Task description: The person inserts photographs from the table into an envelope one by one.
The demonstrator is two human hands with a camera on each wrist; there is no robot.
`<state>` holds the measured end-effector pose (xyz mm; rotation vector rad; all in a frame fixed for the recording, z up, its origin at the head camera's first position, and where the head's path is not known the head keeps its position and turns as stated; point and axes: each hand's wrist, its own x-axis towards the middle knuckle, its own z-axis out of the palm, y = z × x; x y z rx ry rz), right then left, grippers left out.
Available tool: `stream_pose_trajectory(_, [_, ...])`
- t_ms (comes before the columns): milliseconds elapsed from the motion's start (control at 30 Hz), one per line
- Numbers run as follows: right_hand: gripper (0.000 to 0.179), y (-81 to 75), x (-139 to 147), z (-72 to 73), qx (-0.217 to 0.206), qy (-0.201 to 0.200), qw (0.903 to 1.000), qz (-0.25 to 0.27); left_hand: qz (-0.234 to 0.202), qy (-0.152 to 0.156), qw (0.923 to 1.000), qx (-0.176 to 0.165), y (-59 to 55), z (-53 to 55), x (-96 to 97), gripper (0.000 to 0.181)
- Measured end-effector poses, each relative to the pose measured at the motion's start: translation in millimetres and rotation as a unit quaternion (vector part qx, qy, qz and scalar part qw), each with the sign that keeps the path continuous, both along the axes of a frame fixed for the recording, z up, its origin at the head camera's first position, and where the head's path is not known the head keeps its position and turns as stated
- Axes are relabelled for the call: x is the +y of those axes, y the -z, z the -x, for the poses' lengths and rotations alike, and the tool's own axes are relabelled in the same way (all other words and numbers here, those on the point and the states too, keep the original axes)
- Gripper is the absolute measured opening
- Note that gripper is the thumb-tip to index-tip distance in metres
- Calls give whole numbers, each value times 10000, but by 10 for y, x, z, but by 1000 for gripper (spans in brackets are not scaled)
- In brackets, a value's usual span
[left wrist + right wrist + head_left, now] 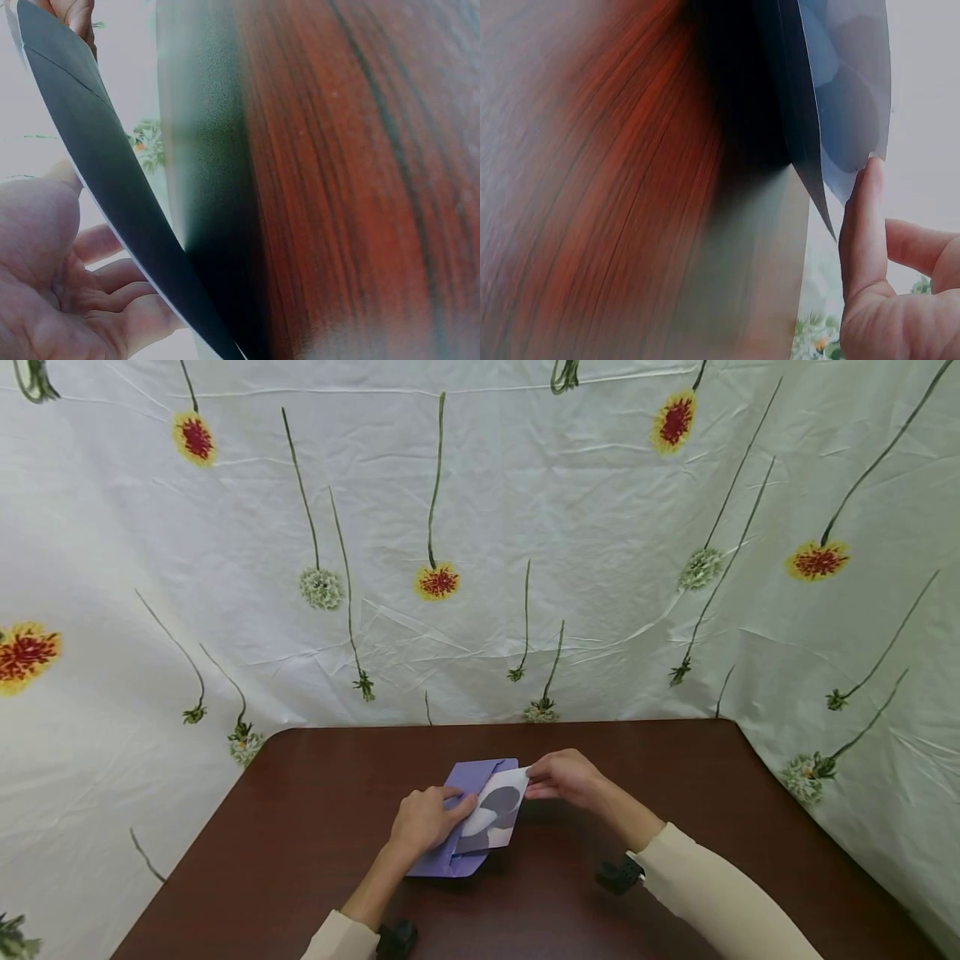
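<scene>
A lavender envelope (pixel 427 860) lies at an angle over the table, its right side raised in the left wrist view. A card (pixel 491 810) with grey, white and pale pink rounded shapes sticks out of it to the right. My left hand (pixel 427 818) rests on top of the envelope, its fingers fairly straight and the thumb reaching to the card. At the card's upper right corner, my right hand (pixel 566 779) pinches the edge. The right wrist view shows a fingertip against the patterned card (pixel 851 112). The card's left part is hidden by the envelope and left hand.
A dark brown wooden table (pixel 330 777) with rounded far corners spreads under both hands. Behind it hangs a white cloth (pixel 495 485) printed with flowers. Black straps with small devices sit at the left wrist (pixel 397 937) and the right wrist (pixel 621 875).
</scene>
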<state>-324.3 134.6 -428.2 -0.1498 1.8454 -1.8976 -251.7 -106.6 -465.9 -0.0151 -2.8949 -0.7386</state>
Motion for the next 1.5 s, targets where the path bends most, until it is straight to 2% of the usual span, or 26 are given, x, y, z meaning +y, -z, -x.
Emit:
stream_pose_trajectory(167, [32, -1, -159, -22, 78, 62, 9999, 34, -17, -4, 10000, 8, -4, 0, -3, 48])
stream_pose_trajectory(500, [27, 57, -333, 12, 173, 410, 9988, -214, -88, 10, 10000, 18, -10, -8, -7, 49])
stream_pose_trajectory(767, [4, 73, -454, -7, 254, 495, 9977, -387, -139, 5, 9999, 6, -11, -5, -3, 49])
stream_pose_trajectory(1067, [18, 142, -579, -25, 240, 478, 9974, -476, -90, -5, 10000, -40, -2, -5, 14, 48])
stream_pose_trajectory(1500, [19, 218, -690, -18, 284, 832, 9949, -493, -150, -37, 9999, 29, 17, 5, -2, 47])
